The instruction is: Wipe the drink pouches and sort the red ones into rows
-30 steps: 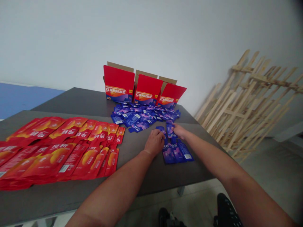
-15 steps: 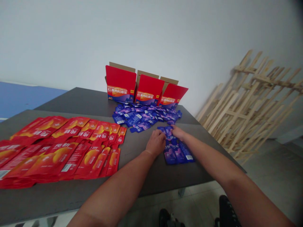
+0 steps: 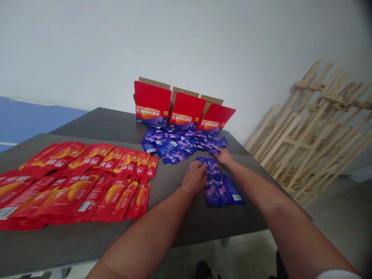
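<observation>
Several blue pouches (image 3: 219,192) lie in two overlapping rows on the grey table (image 3: 174,211). My left hand (image 3: 196,178) rests at the left edge of these rows, its fingers curled; whether it pinches a pouch is hidden. Beyond the rows, my right hand (image 3: 223,157) has its fingertips closed on the edge of a single blue pouch (image 3: 214,152), at the near right side of a loose heap of blue pouches (image 3: 180,144).
Three open red boxes (image 3: 152,102) stand behind the heap against the wall. Red pouches (image 3: 69,190) cover the table's left part in two overlapping rows. Wooden frames (image 3: 299,143) lean on the wall at the right.
My right hand has left the blue rows and moved away from me to the heap, where its fingers closed on a pouch. My left hand stays beside the rows. The view has shifted slightly.
</observation>
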Demonstrator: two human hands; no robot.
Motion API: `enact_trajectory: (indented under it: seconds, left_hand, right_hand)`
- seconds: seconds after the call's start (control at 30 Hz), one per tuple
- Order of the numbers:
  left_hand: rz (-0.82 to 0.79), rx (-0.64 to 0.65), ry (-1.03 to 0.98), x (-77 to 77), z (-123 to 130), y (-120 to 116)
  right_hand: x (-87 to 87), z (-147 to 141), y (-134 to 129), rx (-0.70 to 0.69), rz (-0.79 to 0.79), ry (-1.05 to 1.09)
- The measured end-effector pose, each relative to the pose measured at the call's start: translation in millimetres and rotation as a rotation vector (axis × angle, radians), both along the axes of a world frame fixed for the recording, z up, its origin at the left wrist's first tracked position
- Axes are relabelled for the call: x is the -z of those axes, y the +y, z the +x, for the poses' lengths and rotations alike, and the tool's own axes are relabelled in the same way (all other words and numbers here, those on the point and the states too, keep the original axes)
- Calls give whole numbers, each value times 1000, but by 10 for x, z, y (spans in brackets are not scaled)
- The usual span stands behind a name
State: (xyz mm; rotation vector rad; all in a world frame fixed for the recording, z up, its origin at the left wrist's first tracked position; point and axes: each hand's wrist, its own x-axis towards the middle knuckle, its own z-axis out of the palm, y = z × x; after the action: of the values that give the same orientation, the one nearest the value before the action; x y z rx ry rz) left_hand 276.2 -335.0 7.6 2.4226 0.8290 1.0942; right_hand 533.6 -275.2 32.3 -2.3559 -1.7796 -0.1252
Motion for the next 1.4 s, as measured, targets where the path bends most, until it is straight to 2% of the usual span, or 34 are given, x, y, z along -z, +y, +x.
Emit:
enact_trajectory:
  seconds: [0.17,0.33,0.43,0.53,0.63,0.73,0.83,0.93,1.03,1.1,1.2,1.4]
  left_hand:
    - [-3,3,-1,1,4,2]
    - [-27,9,-4,-10,9,6]
    - [-30,16,-14,-10,10,9]
    - [-21,24,-29,-2,17,15]
    - [-30,25,-83,16,38,31]
    - [-48,-10,-238,50,75,50]
    - [-51,-75,-374,91,106,57]
    - [-49,-83,-387,109,106,41]
    - [-85,-52,-378,87,74,19]
    - [-135,-12,-387,59,47,9]
    - [-217,65,-384,21,17,3]
    - [-286,140,-368,-16,-12,-21]
  right_hand:
    - [-26,-102,107,-5,-136,-68]
    - [-135,-155,-15,32,-221,-148]
    - [-382,-99,-127,62,-198,-199]
    - [-770,-13,-224,113,-148,-192]
    - [-1140,-20,-344,102,-103,68]
    - [-1327,-209,-515,-13,-39,453]
    - [-1320,-511,-695,-166,-142,715]
    - [-1224,-768,-824,-234,-263,910]
    - [-1138,-890,-879,-257,-265,1122]
    - [-1091,-908,-888,-356,-231,1238]
    - [-991,-926,-882,-539,-204,1253]
    - [-704,-1125,-823,-644,-133,1172]
